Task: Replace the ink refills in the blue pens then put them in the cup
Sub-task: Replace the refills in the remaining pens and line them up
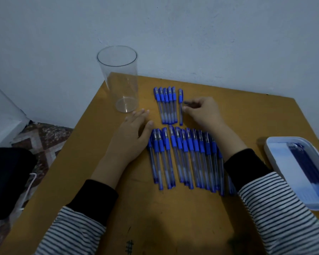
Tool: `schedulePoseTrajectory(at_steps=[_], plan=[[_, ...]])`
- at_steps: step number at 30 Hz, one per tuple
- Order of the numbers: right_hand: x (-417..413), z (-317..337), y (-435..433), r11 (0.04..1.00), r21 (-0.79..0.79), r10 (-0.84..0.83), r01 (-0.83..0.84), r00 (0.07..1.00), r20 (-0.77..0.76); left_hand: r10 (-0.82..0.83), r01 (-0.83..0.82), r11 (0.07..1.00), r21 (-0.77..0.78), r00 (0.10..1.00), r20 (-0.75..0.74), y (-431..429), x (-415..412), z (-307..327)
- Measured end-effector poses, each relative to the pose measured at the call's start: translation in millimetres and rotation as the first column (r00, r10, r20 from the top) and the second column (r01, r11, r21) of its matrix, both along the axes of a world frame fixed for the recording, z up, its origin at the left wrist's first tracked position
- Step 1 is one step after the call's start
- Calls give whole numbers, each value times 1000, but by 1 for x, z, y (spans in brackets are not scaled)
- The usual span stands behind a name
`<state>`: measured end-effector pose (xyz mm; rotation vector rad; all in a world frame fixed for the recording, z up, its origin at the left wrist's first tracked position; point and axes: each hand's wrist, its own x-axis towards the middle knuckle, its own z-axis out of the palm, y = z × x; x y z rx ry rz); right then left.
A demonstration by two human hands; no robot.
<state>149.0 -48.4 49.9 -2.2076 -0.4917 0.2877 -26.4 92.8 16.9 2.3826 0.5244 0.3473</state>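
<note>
Head view: cup (118, 80) stands empty, far left; blue pens (182, 155) lie capped in two rows, refills (306, 162) in tray (276, 142) at right. Seemingly nothing is done yet. Left hand (134, 129) lies flat, fingers straight; right hand (201, 111) has curled fingertips at a lone pen (180, 115), grip unclear.

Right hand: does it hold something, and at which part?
The right hand touches the lone blue pen on its barrel, just below the cap; the pen lies on the table, so a real grip cannot be told. The left hand holds nothing.
</note>
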Motion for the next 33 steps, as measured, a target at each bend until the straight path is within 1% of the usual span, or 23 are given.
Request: schedulePoseTrajectory(at_steps=[5,7,10,13,16,18,20,21,24,27,33], plan=[[-7,-1,7,1000,1,29,-29,999,-16,-85,85,996,0,996,39,-8,0,2],[-8,-1,9,999,-28,28,-28,1000,1,-116,116,993,7,992,44,-10,-2,0],[-6,1,10,995,-96,12,-9,1000,24,-131,130,991,37,991,19,-12,-4,-4],[-7,6,9,991,-137,11,-8,1000,17,-146,147,984,97,989,-17,-13,-4,-8],[-8,8,12,982,-188,24,-20,1000,14,-152,155,980,123,988,-31,-13,-3,-10],[-8,8,12,983,-184,-1,1,1000,1,-154,157,979,134,988,-31,-13,-3,-10],[-7,7,9,989,-147,-38,34,999,-28,-153,155,977,144,988,-31,-13,-4,-10],[-7,7,6,993,-105,-59,52,996,-66,-153,156,978,140,988,-30,-13,-4,-9],[-8,6,-10,987,88,-110,134,966,-236,-156,156,984,86,988,-5,-13,-5,-5],[-19,12,-29,940,288,-64,181,925,-374,-148,146,988,41,987,59,-18,-8,5],[-64,21,-64,871,467,60,155,909,-413,-168,166,986,25,966,199,-45,-16,20]])
